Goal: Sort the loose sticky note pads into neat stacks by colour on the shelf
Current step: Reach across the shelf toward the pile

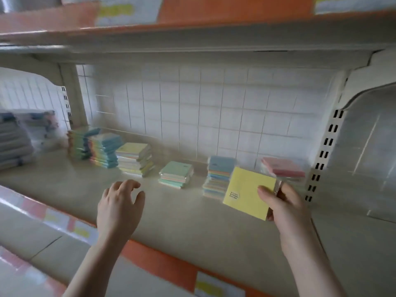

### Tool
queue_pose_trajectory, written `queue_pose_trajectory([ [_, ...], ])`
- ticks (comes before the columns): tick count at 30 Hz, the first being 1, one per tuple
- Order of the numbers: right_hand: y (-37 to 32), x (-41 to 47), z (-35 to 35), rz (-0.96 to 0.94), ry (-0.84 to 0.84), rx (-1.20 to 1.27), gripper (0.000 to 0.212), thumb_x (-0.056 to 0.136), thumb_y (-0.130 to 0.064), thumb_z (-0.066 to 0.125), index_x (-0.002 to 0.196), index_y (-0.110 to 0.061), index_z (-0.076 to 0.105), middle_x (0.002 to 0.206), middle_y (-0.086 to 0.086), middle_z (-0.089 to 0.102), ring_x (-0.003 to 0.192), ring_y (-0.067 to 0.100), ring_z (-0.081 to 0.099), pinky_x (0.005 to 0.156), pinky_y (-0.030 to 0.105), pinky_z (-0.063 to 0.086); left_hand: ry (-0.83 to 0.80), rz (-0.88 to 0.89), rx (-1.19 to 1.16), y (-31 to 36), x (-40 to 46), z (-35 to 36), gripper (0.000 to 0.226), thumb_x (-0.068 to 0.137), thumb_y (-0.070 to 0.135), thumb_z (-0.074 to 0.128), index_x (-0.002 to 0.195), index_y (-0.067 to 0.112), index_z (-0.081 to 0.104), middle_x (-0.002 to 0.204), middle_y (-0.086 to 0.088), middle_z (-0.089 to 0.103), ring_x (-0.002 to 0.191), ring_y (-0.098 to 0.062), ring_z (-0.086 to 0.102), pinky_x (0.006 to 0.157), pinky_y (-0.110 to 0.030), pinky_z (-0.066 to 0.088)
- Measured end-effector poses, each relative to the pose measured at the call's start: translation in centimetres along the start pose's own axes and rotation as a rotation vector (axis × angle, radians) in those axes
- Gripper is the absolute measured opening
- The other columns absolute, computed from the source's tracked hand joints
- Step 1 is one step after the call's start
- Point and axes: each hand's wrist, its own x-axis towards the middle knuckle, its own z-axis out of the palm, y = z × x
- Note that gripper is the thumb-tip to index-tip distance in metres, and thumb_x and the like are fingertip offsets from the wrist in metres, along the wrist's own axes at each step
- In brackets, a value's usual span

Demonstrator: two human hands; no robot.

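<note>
My right hand [285,209] grips a yellow sticky note pad [248,192] by its right edge, held tilted above the beige shelf [192,221]. My left hand [120,209] hovers over the shelf with loosely curled fingers and holds nothing. Behind the hands stand stacks of pads: a yellow-topped stack [136,158], a low green-topped stack [176,174], a blue-topped stack [219,174] partly behind the held pad, and a pink-topped stack [284,167] at the right. Two taller stacks with blue tops [94,146] sit further left.
A white tiled wall [203,116] backs the shelf. An upper shelf with an orange edge [192,16] hangs overhead. Slotted uprights [323,155] bound the bay on the right. Wrapped packs [23,136] lie at the far left. The shelf front has an orange strip with labels [214,284].
</note>
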Motion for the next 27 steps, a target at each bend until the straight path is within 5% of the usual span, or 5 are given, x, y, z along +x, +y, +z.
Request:
queue_pose_trajectory([
  [10,0.2,0.1,15.9,0.007,-0.032,-0.085,0.006,0.086,-0.007,0.062,0.088,-0.002,0.060,0.072,0.003,0.057,0.063,0.016,0.051,0.049,0.022,0.035,-0.076,-0.018,-0.029,-10.7,7.8,-2.6,0.020,0.084,0.015,0.065,0.104,0.010,0.068,0.106,-0.016,0.063,0.102,-0.039,0.053,0.088,-0.042,0.039],
  [27,0.5,10.0,28.8,0.078,-0.159,-0.138,0.006,0.085,-0.006,0.063,0.090,-0.007,0.060,0.072,0.004,0.057,0.058,0.014,0.051,0.039,0.014,0.035,-0.281,0.021,0.101,-14.6,10.5,1.3,0.017,0.090,0.035,0.051,0.103,0.030,0.061,0.107,0.006,0.057,0.107,-0.018,0.050,0.090,-0.029,0.037],
])
